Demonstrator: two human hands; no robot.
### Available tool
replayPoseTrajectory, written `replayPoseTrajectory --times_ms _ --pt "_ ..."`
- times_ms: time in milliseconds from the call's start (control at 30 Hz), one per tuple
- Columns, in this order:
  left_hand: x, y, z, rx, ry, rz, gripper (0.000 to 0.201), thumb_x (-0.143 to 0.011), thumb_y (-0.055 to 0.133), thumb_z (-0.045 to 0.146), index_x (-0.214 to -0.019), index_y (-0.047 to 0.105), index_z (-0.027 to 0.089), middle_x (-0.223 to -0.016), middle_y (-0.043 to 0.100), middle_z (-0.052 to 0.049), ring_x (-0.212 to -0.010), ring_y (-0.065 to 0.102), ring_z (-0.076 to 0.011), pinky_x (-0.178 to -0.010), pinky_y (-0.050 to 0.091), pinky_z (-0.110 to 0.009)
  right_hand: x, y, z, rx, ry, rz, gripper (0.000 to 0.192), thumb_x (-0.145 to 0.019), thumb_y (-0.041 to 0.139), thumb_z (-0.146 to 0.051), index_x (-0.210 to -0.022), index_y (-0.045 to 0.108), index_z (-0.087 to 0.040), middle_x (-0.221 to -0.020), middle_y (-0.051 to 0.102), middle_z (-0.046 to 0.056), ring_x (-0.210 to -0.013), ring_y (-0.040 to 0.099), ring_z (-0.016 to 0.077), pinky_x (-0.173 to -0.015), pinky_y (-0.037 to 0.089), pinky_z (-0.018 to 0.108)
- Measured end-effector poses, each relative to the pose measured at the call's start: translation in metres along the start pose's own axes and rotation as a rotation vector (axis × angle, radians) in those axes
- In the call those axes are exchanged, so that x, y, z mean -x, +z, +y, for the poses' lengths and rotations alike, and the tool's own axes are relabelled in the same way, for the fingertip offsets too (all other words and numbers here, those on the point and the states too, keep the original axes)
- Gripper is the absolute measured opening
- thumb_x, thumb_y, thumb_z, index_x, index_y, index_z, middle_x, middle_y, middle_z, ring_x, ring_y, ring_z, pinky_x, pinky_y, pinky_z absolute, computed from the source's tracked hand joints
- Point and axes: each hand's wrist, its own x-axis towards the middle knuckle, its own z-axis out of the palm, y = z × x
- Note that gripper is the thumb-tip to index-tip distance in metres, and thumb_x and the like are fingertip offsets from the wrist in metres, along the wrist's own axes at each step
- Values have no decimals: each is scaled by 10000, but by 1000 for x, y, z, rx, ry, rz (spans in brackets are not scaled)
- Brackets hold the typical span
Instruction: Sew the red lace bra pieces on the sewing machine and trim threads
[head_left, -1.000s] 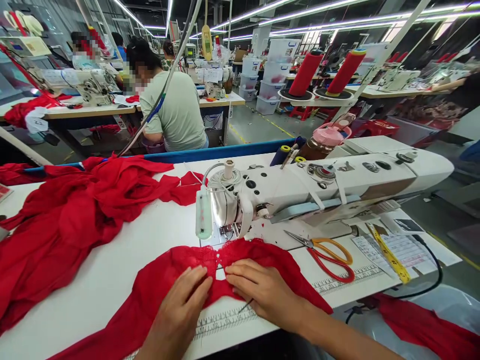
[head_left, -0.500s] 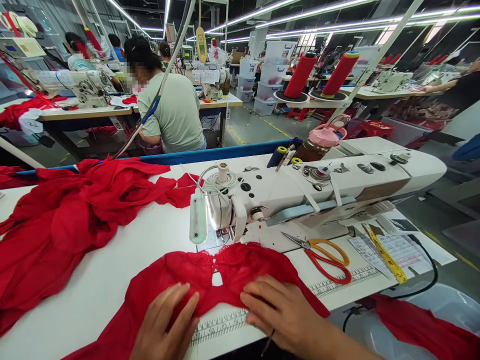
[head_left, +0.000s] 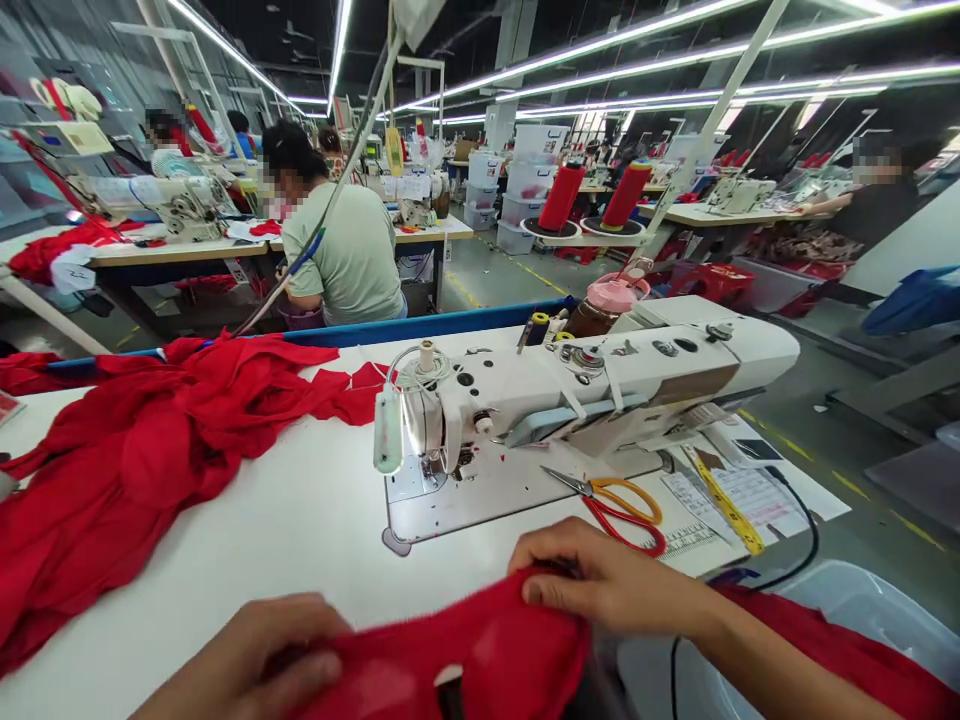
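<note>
A red bra-like garment (head_left: 457,650) is lifted off the front edge of the table and hangs toward me, with a small gap near its middle. My right hand (head_left: 577,580) pinches its upper right edge between thumb and fingers; a small dark thing shows by those fingers, too unclear to name. On the other side my left hand (head_left: 277,650), slightly blurred, grips the garment's left part with curled fingers. Beyond the hands stands a white sewing machine (head_left: 510,390), its needle area free of the garment. Scissors (head_left: 622,515) with orange and red handles lie right of the machine bed.
Heaped red fabric (head_left: 172,440) covers the table's left side. A yellow tape measure (head_left: 724,500) and papers lie at the right. Below that edge stands a clear plastic bin (head_left: 862,590) with red cloth. A co-worker (head_left: 349,240) sits at the table ahead.
The garment lay flat before the machine under both hands; now it is raised and pulled toward me. My right hand has gone from lying on it to pinching its edge. The view has shifted.
</note>
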Motion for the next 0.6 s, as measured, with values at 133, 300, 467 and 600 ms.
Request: replayPoseTrajectory --times_ms 133,300,467,600 --pt "-42 -21 -1 46 -85 -130 275 -909 531 387 -822 723 211 -838 715 14 -824 645 -186 -722 494 -233 -30 -5 19 41 15 3 180 -896 599 -291 -908 727 -165 -762 636 -19 -702 539 132 -631 398 221" --pt "-57 -14 -15 81 -35 -87 293 -901 533 413 -896 738 204 -908 719 0 -869 640 -195 -777 485 -253 -35 2 34 50 12 31 181 -891 587 -258 -934 741 -173 -771 649 -23 -709 539 133 -647 395 228" --pt "-52 -14 -17 139 -45 -112 308 -911 536 426 -930 750 206 -931 722 -8 -889 643 -204 -786 481 -258 -31 2 33 10 34 24 206 -894 581 -261 -970 753 -176 -823 690 -10 -748 580 147 -676 414 237" --pt "-54 -15 -22 200 -54 -136 258 -897 586 394 -924 752 199 -949 725 -13 -906 644 -206 -794 475 -253 -33 2 34 -7 52 21 218 -881 588 -248 -989 765 -183 -847 709 -4 -783 601 160 -693 424 239"
